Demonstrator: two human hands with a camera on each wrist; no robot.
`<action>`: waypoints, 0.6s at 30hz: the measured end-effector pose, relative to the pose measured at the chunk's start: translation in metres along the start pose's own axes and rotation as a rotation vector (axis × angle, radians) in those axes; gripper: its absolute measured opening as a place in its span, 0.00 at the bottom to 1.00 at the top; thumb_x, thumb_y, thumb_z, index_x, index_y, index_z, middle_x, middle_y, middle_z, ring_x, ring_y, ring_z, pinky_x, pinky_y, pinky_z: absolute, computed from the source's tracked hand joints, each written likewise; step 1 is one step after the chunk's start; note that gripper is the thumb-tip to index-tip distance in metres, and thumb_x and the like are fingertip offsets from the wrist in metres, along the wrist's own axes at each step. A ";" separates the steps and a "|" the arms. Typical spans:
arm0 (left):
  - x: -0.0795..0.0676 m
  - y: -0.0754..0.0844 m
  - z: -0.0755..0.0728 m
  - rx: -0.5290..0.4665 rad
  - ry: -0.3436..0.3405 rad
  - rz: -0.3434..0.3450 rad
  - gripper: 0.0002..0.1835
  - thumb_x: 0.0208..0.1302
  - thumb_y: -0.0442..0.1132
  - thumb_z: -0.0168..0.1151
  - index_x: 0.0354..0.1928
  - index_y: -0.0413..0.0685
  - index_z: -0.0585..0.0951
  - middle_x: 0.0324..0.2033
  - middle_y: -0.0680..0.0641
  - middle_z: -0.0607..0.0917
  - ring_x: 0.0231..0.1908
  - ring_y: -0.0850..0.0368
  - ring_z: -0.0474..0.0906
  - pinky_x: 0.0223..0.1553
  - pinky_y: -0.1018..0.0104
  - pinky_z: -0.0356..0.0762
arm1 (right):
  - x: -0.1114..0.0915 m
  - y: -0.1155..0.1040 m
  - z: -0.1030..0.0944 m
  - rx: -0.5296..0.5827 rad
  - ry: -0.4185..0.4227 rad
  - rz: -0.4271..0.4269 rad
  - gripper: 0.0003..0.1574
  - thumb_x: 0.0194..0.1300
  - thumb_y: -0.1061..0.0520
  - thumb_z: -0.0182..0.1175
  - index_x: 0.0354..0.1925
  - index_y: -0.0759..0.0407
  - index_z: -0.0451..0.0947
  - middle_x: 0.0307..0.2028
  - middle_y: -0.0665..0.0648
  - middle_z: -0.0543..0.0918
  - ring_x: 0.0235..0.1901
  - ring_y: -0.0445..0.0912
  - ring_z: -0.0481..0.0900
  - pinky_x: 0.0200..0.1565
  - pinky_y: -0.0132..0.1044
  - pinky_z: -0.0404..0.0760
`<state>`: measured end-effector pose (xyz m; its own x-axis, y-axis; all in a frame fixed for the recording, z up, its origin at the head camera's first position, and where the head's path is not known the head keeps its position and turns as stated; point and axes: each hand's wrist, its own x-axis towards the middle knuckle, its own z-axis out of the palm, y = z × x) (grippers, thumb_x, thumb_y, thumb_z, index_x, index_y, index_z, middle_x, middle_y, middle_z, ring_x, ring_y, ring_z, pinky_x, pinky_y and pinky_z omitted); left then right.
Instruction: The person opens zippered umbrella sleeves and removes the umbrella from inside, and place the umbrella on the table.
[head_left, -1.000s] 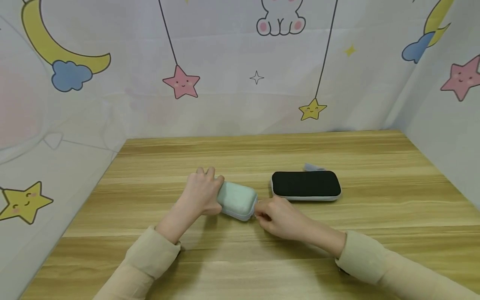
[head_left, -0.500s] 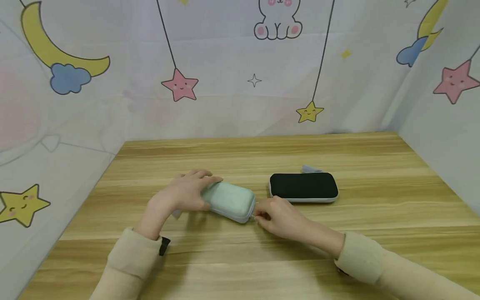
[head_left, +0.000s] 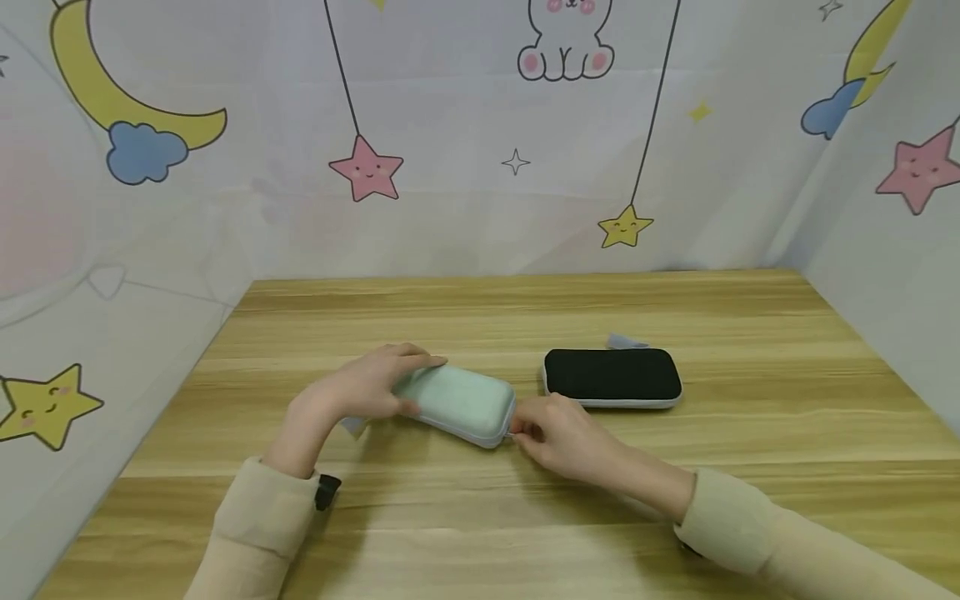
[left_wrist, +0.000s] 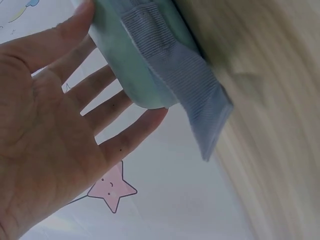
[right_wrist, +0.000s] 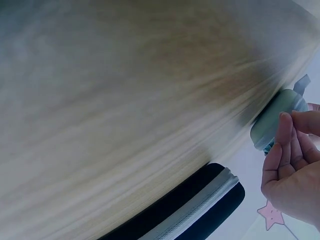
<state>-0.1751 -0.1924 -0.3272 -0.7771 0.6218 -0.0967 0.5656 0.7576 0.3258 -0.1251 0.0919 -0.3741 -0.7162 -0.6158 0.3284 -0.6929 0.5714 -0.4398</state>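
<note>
A mint-green zip case (head_left: 457,402) lies at a slant on the table. My left hand (head_left: 362,385) holds its left end, thumb on the near side and fingers along the far side. In the left wrist view a grey ribbed strap (left_wrist: 175,70) hangs from that end. My right hand (head_left: 566,435) is at the case's right end, thumb and index fingertip pinched together on what looks like the zipper pull (head_left: 511,434). The pull is mostly hidden by the fingertips.
A black zip case (head_left: 612,375) with a pale grey edge lies behind my right hand. Its grey strap (head_left: 626,342) sticks out at the back. The wooden table (head_left: 450,533) meets a printed cloth backdrop (head_left: 450,225) at the rear and sides.
My left hand has slid left to the end of the green case, showing more of its top and the grey strap. The right hand has stayed at the zipper end.
</note>
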 end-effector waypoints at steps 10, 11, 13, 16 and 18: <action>0.000 0.003 0.000 0.014 0.005 -0.036 0.35 0.58 0.39 0.68 0.68 0.54 0.69 0.64 0.42 0.72 0.65 0.41 0.68 0.64 0.44 0.66 | -0.002 0.000 0.001 -0.007 0.006 -0.034 0.09 0.55 0.66 0.67 0.26 0.54 0.79 0.22 0.46 0.80 0.23 0.33 0.70 0.27 0.23 0.71; 0.000 0.003 0.001 0.018 0.008 -0.039 0.35 0.58 0.39 0.68 0.69 0.54 0.69 0.64 0.42 0.72 0.65 0.41 0.67 0.64 0.44 0.66 | -0.002 0.000 0.001 -0.009 0.006 -0.037 0.09 0.55 0.66 0.67 0.26 0.54 0.79 0.22 0.46 0.80 0.23 0.32 0.70 0.28 0.23 0.71; -0.001 0.003 0.002 0.026 0.011 -0.046 0.35 0.59 0.39 0.67 0.69 0.55 0.68 0.64 0.42 0.72 0.65 0.41 0.67 0.64 0.43 0.66 | -0.002 0.000 0.001 -0.010 0.004 -0.040 0.09 0.55 0.66 0.67 0.26 0.54 0.79 0.22 0.45 0.80 0.23 0.32 0.70 0.28 0.23 0.70; -0.002 0.003 0.003 0.043 0.013 -0.055 0.35 0.60 0.40 0.66 0.69 0.56 0.68 0.66 0.41 0.71 0.67 0.40 0.65 0.64 0.42 0.65 | -0.002 -0.001 0.000 -0.022 0.000 -0.041 0.09 0.55 0.65 0.67 0.26 0.54 0.79 0.22 0.45 0.79 0.23 0.32 0.69 0.29 0.24 0.70; -0.002 0.002 0.005 0.056 0.015 -0.059 0.35 0.60 0.40 0.66 0.70 0.56 0.67 0.66 0.41 0.70 0.67 0.40 0.64 0.64 0.41 0.65 | -0.003 -0.001 0.000 -0.031 -0.001 -0.042 0.08 0.55 0.65 0.67 0.26 0.54 0.79 0.22 0.45 0.79 0.23 0.32 0.69 0.30 0.25 0.71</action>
<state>-0.1706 -0.1910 -0.3306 -0.8134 0.5730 -0.1004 0.5329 0.8032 0.2664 -0.1222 0.0926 -0.3748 -0.6866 -0.6400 0.3451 -0.7244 0.5615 -0.4000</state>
